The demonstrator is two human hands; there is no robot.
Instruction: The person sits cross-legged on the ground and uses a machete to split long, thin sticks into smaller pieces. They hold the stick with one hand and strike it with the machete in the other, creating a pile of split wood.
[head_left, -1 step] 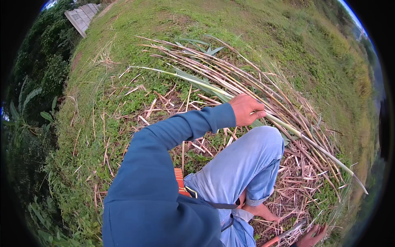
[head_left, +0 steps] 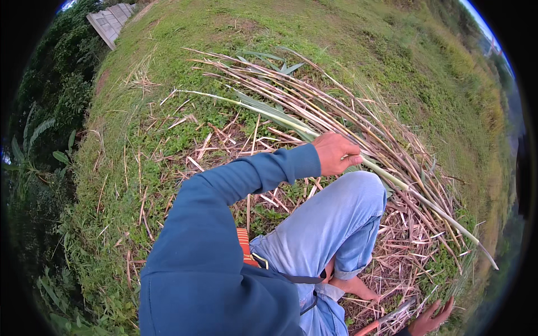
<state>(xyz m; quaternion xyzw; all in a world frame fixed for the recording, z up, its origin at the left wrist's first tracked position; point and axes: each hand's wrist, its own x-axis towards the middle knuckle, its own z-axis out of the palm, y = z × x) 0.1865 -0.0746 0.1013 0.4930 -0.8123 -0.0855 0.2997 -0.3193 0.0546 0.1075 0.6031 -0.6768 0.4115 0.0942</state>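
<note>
Green stalk (head_left: 392, 178) in the left hand (head_left: 336, 153), well below-left of it the right hand (head_left: 431, 318)

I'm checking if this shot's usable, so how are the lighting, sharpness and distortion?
Head view, middle: soft daylight, left hand and stalk fairly clear, no hard shadows on the grass; head view, left: trees sunk in dark; head view, rim: fisheye bending, corners black, right edge soft, sky bright with blue fringing.
</note>
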